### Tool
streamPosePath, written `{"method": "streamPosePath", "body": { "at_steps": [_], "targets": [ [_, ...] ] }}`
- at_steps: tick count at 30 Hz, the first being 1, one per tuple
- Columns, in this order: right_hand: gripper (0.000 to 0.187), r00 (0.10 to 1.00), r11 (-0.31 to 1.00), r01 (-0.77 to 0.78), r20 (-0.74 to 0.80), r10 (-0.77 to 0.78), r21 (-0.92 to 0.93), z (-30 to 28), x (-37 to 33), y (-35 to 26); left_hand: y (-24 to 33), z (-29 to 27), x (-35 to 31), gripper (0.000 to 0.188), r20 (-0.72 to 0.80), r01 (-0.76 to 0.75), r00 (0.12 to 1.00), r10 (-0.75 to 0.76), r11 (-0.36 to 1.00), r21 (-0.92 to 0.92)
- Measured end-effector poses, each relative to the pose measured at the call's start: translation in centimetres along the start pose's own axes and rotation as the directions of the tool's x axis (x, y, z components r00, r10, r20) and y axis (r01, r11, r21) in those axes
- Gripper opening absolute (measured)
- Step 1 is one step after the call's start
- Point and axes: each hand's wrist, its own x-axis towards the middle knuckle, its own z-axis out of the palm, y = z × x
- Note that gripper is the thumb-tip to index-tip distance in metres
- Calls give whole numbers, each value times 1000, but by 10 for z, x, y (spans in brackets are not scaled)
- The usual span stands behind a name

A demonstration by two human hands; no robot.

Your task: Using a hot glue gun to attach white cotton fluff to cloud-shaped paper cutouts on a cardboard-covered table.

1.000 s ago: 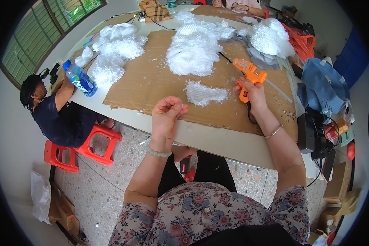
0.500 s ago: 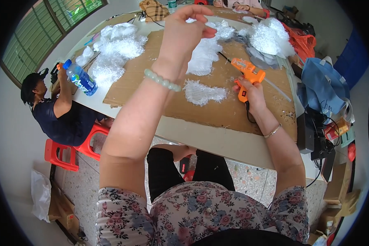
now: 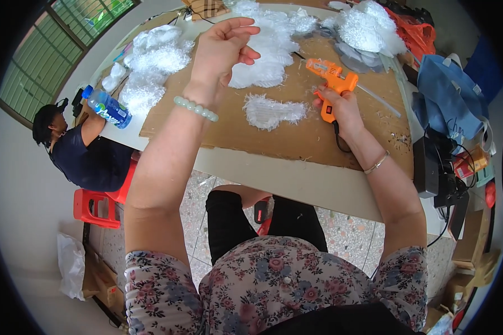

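Observation:
My right hand [image 3: 343, 110] is wrapped round the grip of an orange hot glue gun [image 3: 340, 78], its nozzle pointing up and left. A pale glue stick [image 3: 379, 100] juts from the back, and a dark cord hangs from the handle. My left hand [image 3: 221, 47] is raised above the cardboard sheet [image 3: 229, 129], fingers apart and nothing visible in them. Between my arms lies a small white piece with fringed edges [image 3: 271, 111], untouched. Beyond it spreads a larger heap of white fringed material [image 3: 268, 58], partly behind my left hand.
More white fluffy heaps lie left [image 3: 156, 61] and far right [image 3: 369, 28], over grey translucent discs [image 3: 356, 58]. A blue-capped bottle [image 3: 109, 109] stands near a seated co-worker [image 3: 81, 151]. At right are a blue tote bag [image 3: 450, 95], a red plastic bag [image 3: 416, 36] and a black box [image 3: 425, 167] with cables.
My left hand has shifted left in the picture, still raised and empty. My right hand keeps its hold on the glue gun. The view has tilted slightly, and the co-worker's arm has lowered.

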Motion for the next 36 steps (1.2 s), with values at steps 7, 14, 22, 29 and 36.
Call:
{"method": "streamPosePath", "body": {
  "at_steps": [7,14,22,29,36],
  "targets": [
    [24,999,1000,23,-30,-24,-11,-2,4,-6,-42,-26,-26,19,-88,226,974,-208,910,347],
    [24,999,1000,22,-26,-22,-7,-1,3,-3,-103,-47,-26,17,32,-26,999,4,700,713],
    [23,1000,1000,1,-15,-1,-10,-1,1,-2,-104,-21,-29,13,253,-226,967,30,557,799],
    [19,1000,1000,11,-12,-11,-16,-1,2,-2,-84,-10,-37,15,473,-487,872,126,327,810],
    [19,1000,1000,11,-13,-11,-16,0,2,-6,-83,-33,-14,22,76,-23,995,-67,580,814]
  ]
}}
